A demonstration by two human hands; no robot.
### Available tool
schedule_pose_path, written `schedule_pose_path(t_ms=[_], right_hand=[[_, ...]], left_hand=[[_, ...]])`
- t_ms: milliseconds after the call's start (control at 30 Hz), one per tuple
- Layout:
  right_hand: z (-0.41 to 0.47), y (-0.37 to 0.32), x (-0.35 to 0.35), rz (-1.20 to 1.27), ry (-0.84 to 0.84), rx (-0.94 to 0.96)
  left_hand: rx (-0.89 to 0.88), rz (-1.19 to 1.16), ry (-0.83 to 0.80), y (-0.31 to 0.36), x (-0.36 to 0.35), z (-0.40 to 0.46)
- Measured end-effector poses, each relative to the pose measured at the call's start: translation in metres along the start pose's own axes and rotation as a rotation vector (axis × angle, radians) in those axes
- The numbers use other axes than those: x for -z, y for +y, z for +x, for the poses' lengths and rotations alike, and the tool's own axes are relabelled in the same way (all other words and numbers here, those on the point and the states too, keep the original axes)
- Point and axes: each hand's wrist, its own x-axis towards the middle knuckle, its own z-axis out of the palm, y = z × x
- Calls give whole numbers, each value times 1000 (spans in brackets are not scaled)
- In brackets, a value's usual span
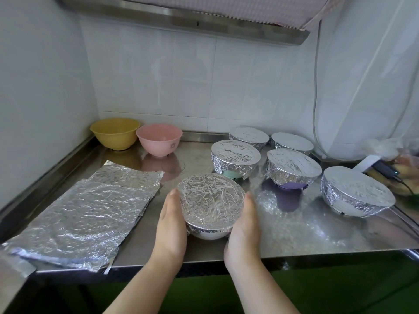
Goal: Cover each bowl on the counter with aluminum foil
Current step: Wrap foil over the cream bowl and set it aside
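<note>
I see my left hand [171,225] and right hand [243,225] with straight fingers pressed flat against the sides of the foil-covered bowl [209,201], upright near the desk [294,241] front edge. Left of my fingers lie foil sheets [84,214]; beyond, uncovered yellow bowl [115,132] and pink bowl [159,139], its small mark unreadable.

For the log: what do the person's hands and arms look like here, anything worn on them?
Both hands, left hand and right hand, are bare: no gloves, and no rings, watch or bracelet visible. The forearms are bare too, with no sleeve in view down to the frame's bottom edge. Nails look short and unpainted.
</note>
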Motion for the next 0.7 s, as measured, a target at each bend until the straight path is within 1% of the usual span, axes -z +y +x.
schedule_pose_path(t_ms=[67,133,233,333,500,600,700], right_hand=[[-3,-5,2,-132,18,24],[-7,-11,8,-260,28,106],[-12,-22,16,-342,42,254],[-13,-26,24,-394,66,301],[-24,-30,21,-372,8,241],[-28,-42,8,-323,-28,265],[-21,-60,-11,-284,-89,280]], left_hand=[[-11,18,-9,1,2,-2],[-67,56,-13,2,5,-4],[-169,92,83,2,11,-7],[-225,130,160,6,15,-14],[-211,135,125,25,16,-29],[-204,110,79,42,18,-29],[-209,78,77,67,22,-16]])
